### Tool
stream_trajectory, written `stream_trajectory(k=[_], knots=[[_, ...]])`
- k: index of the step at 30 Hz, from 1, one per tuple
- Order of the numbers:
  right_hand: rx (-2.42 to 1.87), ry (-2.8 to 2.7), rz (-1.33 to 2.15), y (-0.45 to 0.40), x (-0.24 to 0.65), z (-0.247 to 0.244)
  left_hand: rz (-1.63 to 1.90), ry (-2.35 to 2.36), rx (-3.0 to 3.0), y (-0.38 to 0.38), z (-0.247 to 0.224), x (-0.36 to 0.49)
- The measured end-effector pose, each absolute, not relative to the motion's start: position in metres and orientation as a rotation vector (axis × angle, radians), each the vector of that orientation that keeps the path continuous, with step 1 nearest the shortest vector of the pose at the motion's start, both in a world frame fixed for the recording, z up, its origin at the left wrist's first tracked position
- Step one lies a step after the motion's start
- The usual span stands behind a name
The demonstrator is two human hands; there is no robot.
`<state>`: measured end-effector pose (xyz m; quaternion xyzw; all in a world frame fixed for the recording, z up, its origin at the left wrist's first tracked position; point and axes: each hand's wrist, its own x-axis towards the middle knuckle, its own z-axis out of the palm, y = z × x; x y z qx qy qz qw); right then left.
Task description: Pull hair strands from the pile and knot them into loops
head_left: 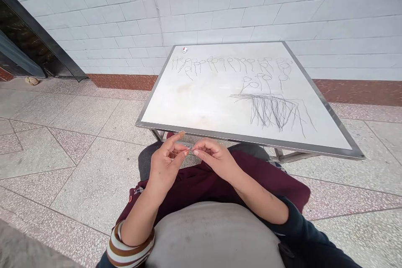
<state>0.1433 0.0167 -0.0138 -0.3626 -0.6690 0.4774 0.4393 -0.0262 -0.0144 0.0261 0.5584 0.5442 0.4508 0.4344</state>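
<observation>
Over the lap, my left hand [166, 165] and my right hand [216, 157] meet fingertip to fingertip, just in front of the table's near edge. A tiny thin item [189, 148] shows between the pinched thumbs and index fingers; it is too small to name. On the white table [188, 109] lie rows of dark thin strands [245, 65], many with looped ends. A dense bundle of long dark strands [276, 111] is spread at the table's right. Near the far left corner sits a small white and red object [185, 50].
The table's grey metal edge [245, 139] runs just beyond my hands. A white tiled wall [216, 8] stands behind it. Maroon cloth [266, 171] covers the lap. A dark doorway [28, 33] is at the far left.
</observation>
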Motion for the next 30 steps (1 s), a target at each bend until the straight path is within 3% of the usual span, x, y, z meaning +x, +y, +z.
stream_trajectory(k=[21,30], knots=[[-0.907,-2.097,0.076,0.003,0.134,-0.025,1.354,1.376,1.116,-0.021,0.02,-0.009],[-0.965,-2.072,0.142,0.006,0.14,-0.024,1.347,1.373,1.173,-0.013,0.02,-0.009]])
